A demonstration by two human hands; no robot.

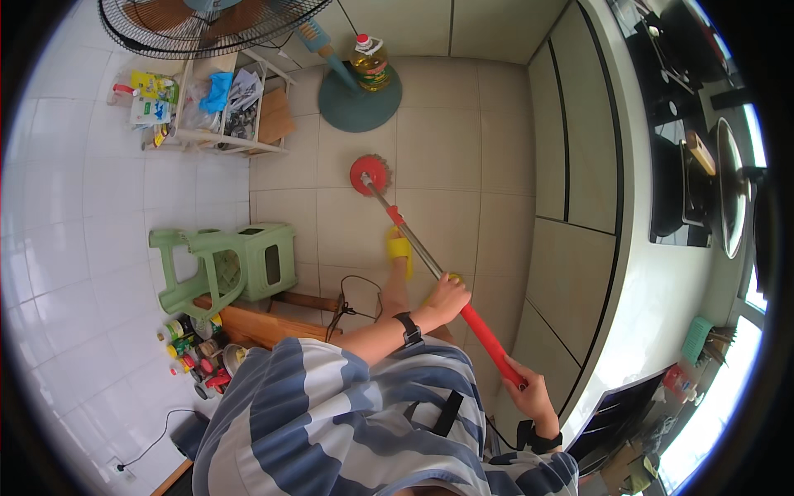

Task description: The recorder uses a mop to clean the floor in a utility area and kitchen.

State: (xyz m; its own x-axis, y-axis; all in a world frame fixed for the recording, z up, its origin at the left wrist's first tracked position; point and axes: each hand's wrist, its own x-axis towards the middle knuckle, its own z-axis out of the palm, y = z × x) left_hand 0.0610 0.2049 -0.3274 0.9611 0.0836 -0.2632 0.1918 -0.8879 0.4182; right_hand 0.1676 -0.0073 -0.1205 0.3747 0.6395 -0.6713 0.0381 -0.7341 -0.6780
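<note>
My left hand (443,301), with a black band at the wrist, wraps around the pole of a mop (425,253) where the steel tube meets the red grip. My right hand (531,392), also banded at the wrist, holds the top end of that red grip. The pole slants away from me to a round red mop head (368,175) with a grey fringe, flat on the beige floor tiles (356,240). A yellow slipper (400,245) on my foot is beside the pole; the other is mostly hidden behind my left hand.
A standing fan's base (335,108) holds an oil bottle (371,65). Left are a shelf rack (217,142), green plastic stools (267,260), a wooden board (260,325), bottles (186,347) and a looped black cord (347,310). Cabinets (577,155) line the right under a counter (645,279).
</note>
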